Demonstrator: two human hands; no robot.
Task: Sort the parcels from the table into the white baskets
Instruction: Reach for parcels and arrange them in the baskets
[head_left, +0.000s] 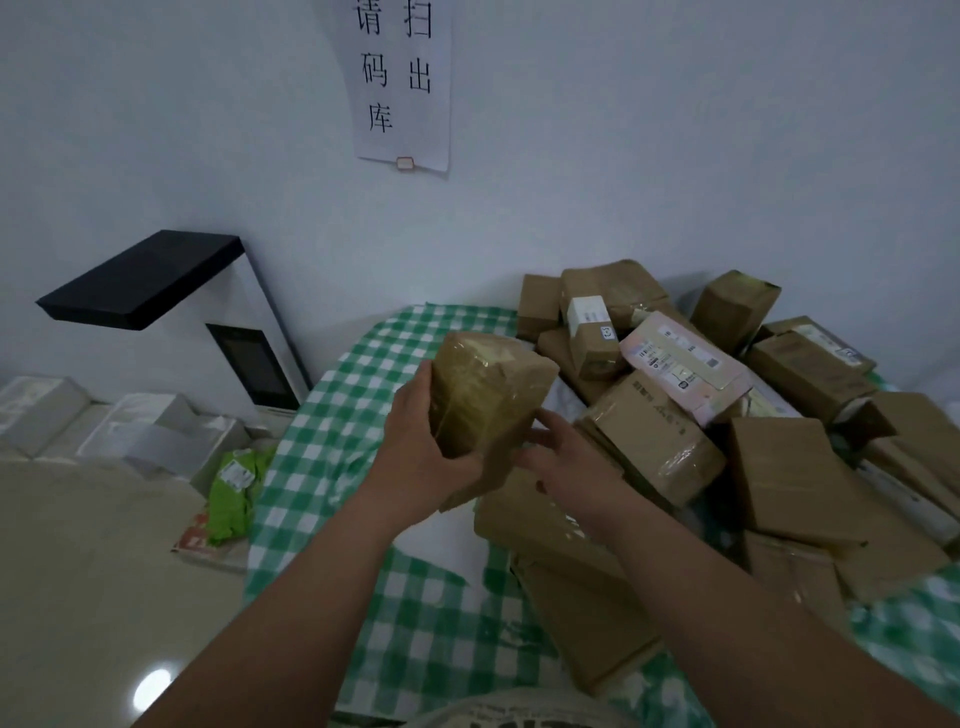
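Observation:
A brown cardboard parcel (491, 395) wrapped in clear tape is lifted above the table with the green-and-white checked cloth (337, 431). My left hand (421, 441) grips its left side, thumb on the front. My right hand (566, 462) touches its lower right edge with relaxed fingers. Right of my hands lies a heap of several brown parcels (779, 467), with a pink-white flat box (685, 364) on top. White baskets (140, 431) stand on the floor at the left, one holding a green parcel (234, 493).
A white scanner stand with a black overhanging top (150, 280) and a dark screen stands left of the table against the wall. A paper notice (400, 83) hangs on the wall. Pale floor (93, 597) lies at the lower left.

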